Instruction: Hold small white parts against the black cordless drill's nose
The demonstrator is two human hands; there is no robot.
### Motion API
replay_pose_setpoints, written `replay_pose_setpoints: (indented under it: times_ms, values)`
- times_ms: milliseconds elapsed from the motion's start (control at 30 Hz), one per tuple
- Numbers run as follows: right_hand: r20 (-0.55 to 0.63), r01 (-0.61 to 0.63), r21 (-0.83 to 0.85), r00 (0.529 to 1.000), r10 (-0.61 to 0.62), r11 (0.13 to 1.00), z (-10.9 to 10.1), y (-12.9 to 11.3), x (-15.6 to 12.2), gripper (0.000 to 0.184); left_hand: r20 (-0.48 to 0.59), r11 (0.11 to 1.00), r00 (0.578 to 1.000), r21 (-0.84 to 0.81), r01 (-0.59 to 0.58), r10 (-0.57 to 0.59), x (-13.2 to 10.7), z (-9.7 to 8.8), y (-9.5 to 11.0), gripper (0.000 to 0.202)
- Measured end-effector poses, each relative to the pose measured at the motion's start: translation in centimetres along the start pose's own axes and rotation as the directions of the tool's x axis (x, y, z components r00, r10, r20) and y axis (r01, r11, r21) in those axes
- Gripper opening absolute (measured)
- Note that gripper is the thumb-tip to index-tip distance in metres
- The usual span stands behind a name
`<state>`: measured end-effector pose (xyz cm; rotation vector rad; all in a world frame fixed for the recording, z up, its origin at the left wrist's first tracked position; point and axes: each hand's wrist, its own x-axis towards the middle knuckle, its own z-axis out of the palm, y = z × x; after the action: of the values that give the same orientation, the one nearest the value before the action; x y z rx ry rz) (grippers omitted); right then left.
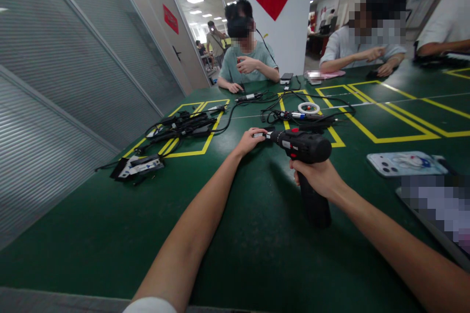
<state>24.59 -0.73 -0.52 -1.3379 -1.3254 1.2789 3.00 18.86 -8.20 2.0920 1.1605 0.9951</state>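
My right hand [317,176] is wrapped round the grip of a black cordless drill [306,145] with red details. The drill lies level, its chuck and bit pointing left toward my other hand. My left hand [251,141] rests low over the green table, its fingers bent together at the tip of the drill. A small dark piece with a light part [260,134] shows under those fingertips; its kind is too small to tell. Whether the bit touches that piece is unclear. The drill's battery base [318,215] hangs toward me, below my right hand.
On the green table [235,234], a heap of black cables and adapters [187,124] lies left. Behind the drill are more cables, a pen-like tool [293,116] and a white ring [309,108]. A phone [404,163] lies right. People sit across the table.
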Motion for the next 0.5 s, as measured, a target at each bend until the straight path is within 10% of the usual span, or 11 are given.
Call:
replay_pose_setpoints:
  times_ms: [500]
  values:
    - [0.001,-0.002,0.015,1.000,0.002,1.000,-0.13,0.20,0.18,0.010,0.000,1.000,1.000,0.015,0.004,-0.004,-0.10,-0.02,0.31,0.029]
